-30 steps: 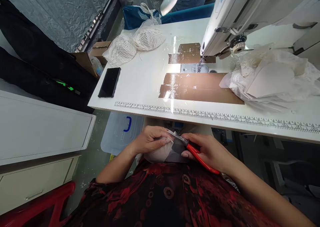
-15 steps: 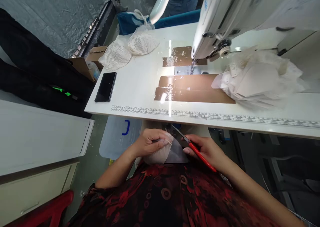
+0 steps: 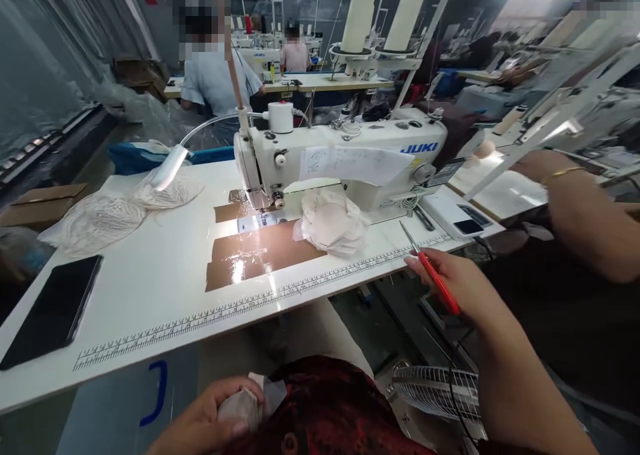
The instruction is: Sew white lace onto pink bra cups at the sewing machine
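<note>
At the lower left, my left hand is closed on a cream fabric cup piece with sheer fabric at its side, held low near my lap. My right hand grips red-handled scissors, seen edge-on, with their narrow metal point up and to the left over the table's front edge. Past that hand, a pile of cream fabric pieces lies beside the needle area of the white sewing machine. Lacy cream cups rest on the table's left.
A black phone lies on the white sewing table, left of brown sheets. A printed ruler runs along the front edge. Below right stands a metal fan. Another person's arm reaches in at right; people sit beyond.
The view has tilted up and turned right. My right hand has moved away from the fabric, out to the right with the scissors. My left hand still holds the cup piece low.
</note>
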`<control>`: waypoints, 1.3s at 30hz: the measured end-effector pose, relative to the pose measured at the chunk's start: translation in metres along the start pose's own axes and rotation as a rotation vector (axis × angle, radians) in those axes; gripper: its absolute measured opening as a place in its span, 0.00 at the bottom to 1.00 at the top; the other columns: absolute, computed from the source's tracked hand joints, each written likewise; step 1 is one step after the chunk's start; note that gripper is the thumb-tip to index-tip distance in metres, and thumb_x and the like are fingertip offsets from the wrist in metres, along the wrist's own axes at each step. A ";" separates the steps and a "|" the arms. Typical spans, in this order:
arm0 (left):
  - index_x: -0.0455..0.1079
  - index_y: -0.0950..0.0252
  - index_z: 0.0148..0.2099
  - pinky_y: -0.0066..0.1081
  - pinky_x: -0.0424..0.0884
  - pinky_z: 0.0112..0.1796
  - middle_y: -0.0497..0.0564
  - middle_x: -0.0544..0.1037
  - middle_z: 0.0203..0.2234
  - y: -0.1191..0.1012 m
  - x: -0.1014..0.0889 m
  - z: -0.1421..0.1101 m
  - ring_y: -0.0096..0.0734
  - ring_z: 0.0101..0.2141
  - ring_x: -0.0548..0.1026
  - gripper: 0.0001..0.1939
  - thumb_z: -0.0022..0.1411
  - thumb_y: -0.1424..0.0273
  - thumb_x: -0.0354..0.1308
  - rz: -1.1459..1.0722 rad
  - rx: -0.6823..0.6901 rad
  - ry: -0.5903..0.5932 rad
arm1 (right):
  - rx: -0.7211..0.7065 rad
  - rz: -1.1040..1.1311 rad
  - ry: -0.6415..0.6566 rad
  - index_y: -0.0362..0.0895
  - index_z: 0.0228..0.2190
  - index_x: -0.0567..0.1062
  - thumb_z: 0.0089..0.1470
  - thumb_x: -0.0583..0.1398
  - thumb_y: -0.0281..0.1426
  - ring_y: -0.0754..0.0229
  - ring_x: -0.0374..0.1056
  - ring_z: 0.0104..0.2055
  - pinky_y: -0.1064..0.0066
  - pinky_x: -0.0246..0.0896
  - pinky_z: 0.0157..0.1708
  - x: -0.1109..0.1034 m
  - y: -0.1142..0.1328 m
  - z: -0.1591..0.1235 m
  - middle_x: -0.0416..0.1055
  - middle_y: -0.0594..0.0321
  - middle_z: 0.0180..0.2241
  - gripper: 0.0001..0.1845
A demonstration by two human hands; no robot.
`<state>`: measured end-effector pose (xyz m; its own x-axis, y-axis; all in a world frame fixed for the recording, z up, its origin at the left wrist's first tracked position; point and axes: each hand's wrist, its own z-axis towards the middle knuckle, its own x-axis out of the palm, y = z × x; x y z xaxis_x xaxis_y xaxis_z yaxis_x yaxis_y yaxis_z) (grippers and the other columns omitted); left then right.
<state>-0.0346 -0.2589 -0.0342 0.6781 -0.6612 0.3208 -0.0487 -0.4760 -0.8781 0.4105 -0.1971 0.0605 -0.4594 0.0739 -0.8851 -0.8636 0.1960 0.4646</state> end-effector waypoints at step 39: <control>0.70 0.63 0.44 0.24 0.68 0.25 0.46 0.75 0.27 -0.167 -0.167 0.035 0.27 0.24 0.71 0.24 0.50 0.54 0.65 0.419 -0.068 -0.748 | -0.422 -0.236 0.063 0.42 0.57 0.67 0.54 0.54 0.29 0.48 0.66 0.54 0.62 0.64 0.48 0.051 0.114 0.163 0.69 0.54 0.55 0.28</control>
<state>-0.1137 -0.0485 0.0468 0.8980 -0.2459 -0.3648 -0.4312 -0.3276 -0.8407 0.3229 -0.0115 0.0640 -0.2415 0.0131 -0.9703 -0.9484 -0.2148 0.2331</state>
